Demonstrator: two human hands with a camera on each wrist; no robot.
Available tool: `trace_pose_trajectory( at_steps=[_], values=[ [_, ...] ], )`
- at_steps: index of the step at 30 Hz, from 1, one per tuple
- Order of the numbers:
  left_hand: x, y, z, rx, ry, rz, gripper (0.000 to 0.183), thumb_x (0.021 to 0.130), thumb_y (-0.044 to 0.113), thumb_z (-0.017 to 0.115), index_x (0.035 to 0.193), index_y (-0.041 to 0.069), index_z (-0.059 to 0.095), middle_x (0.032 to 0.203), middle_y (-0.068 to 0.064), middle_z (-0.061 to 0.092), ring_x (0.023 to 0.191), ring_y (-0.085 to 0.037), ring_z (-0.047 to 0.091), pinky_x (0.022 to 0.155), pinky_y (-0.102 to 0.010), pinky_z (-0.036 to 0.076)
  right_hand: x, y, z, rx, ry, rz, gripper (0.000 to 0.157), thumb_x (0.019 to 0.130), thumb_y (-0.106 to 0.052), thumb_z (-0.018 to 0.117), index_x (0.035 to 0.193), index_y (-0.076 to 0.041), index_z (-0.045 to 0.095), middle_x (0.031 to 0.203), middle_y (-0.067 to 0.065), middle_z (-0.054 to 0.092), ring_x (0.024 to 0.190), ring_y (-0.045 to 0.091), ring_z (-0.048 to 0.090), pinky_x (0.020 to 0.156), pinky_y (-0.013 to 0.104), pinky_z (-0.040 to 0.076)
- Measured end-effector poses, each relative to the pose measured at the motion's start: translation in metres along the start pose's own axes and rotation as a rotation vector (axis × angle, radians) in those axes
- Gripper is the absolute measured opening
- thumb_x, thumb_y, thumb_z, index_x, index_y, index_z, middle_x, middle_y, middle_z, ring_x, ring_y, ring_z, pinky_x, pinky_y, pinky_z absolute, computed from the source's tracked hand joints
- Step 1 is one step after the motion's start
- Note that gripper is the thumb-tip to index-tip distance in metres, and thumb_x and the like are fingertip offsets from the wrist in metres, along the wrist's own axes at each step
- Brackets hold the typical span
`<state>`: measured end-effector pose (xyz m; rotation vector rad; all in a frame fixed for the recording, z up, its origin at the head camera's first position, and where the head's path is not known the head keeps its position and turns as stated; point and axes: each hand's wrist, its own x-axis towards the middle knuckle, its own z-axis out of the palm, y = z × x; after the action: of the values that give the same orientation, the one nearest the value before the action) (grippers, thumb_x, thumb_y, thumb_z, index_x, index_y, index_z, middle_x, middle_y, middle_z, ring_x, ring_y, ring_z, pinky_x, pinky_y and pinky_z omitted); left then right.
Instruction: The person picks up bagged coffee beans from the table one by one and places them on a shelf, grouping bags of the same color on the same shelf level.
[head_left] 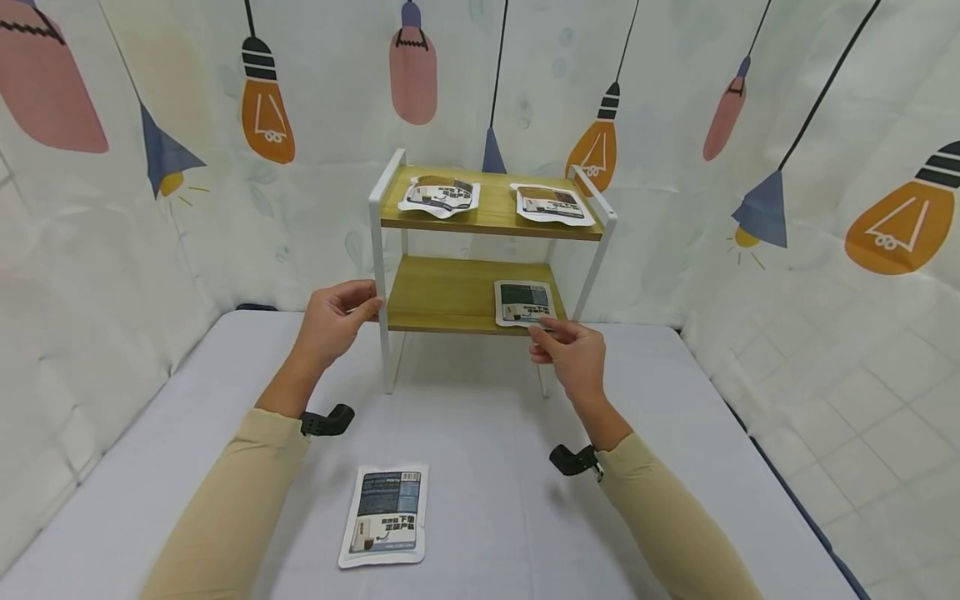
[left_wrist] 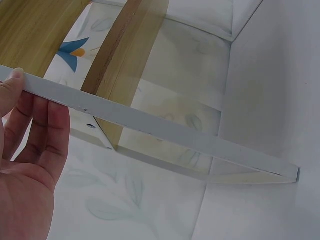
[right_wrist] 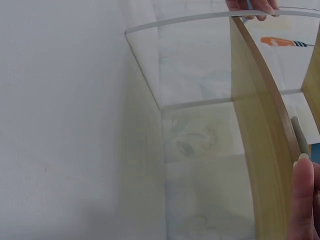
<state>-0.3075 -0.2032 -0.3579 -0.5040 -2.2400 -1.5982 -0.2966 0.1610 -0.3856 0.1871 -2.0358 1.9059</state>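
Observation:
A two-tier rack (head_left: 442, 292) with wood-look boards and a white frame stands at the back of the table. My left hand (head_left: 337, 323) grips its left front upright (left_wrist: 135, 117), thumb on one side and fingertips on the other. On the right of the lower board lies a white-edged, flat printed pouch (head_left: 523, 302). My right hand (head_left: 576, 354) pinches the near right corner of this pouch at the board's front edge. In the right wrist view the thumb (right_wrist: 302, 187) is beside the board edge (right_wrist: 272, 85), and only a sliver of pouch shows.
Two similar pouches lie on the upper board, one at left (head_left: 440, 197) and one at right (head_left: 552, 205). Another pouch (head_left: 386, 515) is flat on the white table (head_left: 480, 442), near the front. Printed cloth walls (head_left: 322, 225) surround the table.

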Motion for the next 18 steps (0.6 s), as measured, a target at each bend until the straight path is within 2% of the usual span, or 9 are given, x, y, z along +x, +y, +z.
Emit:
trace_pose_trajectory(
  at_steps=[5,18],
  values=[
    [0.0002,0.0004,0.0002,-0.001,-0.001,-0.006,0.034,0.1,0.02,0.068,0.129,0.003,0.069,0.119,-0.026,0.071,0.09,-0.003,0.071,0.081,-0.016,0.059,0.0003,-0.0006,0.0022,0.001,0.014,-0.012,0.029,0.086,-0.018,0.084,0.109,-0.001,0.078,0.082,0.011,0.078,0.061,0.013,0.073,0.059,0.032,0.063],
    [-0.0004,0.0031,-0.0002,0.014,-0.01,-0.031,0.036,0.1,0.023,0.067,0.132,0.007,0.068,0.122,-0.023,0.072,0.092,-0.003,0.07,0.083,-0.014,0.058,-0.0028,-0.0019,0.0042,-0.005,0.031,-0.018,0.03,0.087,-0.02,0.083,0.112,-0.005,0.078,0.086,0.017,0.077,0.06,0.013,0.073,0.058,0.03,0.062]
  ],
)
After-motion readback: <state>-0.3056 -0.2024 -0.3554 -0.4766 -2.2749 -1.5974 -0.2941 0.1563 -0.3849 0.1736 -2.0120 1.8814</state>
